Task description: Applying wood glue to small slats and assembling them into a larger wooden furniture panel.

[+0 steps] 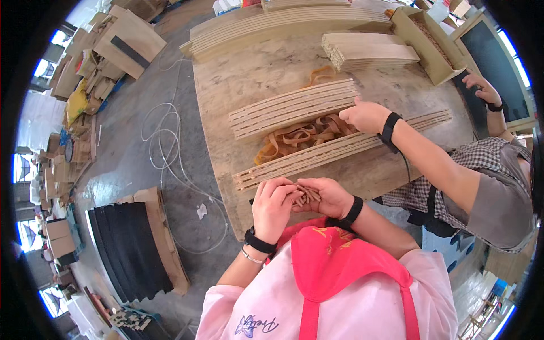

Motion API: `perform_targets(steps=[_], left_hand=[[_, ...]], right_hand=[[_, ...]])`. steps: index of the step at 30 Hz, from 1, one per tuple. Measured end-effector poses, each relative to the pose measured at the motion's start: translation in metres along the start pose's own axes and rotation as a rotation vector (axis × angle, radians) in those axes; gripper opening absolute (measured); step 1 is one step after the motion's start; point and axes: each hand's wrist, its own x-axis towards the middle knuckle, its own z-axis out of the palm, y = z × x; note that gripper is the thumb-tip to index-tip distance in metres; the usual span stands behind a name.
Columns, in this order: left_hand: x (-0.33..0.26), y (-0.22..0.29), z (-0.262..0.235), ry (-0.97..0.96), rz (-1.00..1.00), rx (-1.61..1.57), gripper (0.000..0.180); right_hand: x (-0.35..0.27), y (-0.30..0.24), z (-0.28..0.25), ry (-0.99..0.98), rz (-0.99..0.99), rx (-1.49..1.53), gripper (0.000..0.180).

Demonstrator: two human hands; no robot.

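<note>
A small heap of wooden dowels point(307, 196) rests in my right hand point(334, 198), whose fingers curl around it. From the left, the bent fingertips of my left hand point(272, 208) press together against the same dowels. Both hands are at the near edge of the wooden table point(272, 73). Just beyond them lies a bundle of long slotted wooden strips point(294, 158), with a few dowels standing out at its left end. Farther off is a second bundle of slotted strips point(294, 107), and between the two lie crumpled orange-brown straps point(306, 135).
On the right, a co-worker's hand point(365, 116) reaches over the strips; their other hand point(481, 89) is near an open box of dowels point(428, 42). Stacked boards point(371, 50) and long strips point(283, 28) lie at the back. Clear tubing point(164, 144) coils on the left floor.
</note>
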Motion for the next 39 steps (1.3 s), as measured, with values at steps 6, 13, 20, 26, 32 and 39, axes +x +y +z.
perform_targets(steps=[6,13,20,26,32,39], left_hand=[[-0.003,-0.039,-0.036,0.181,-0.341,-0.100,0.013],[-0.006,-0.053,-0.041,0.143,-0.537,-0.130,0.008],[0.005,-0.050,-0.049,-0.013,-0.080,0.299,0.010],[0.010,-0.047,-0.051,-0.160,0.058,0.432,0.012],[0.025,-0.034,-0.049,-0.363,0.177,0.609,0.008],[0.014,-0.050,-0.035,-0.346,0.239,0.662,0.008]], right_hand=[[0.000,-0.007,-0.007,0.062,0.011,-0.018,0.030],[0.002,-0.006,-0.003,0.112,0.030,-0.051,0.030],[0.003,-0.005,-0.008,0.121,0.035,-0.039,0.029],[0.003,-0.006,-0.010,0.099,0.025,-0.042,0.029],[0.002,-0.006,-0.010,0.129,0.022,-0.017,0.026],[0.011,-0.002,-0.018,0.163,0.038,-0.050,0.024]])
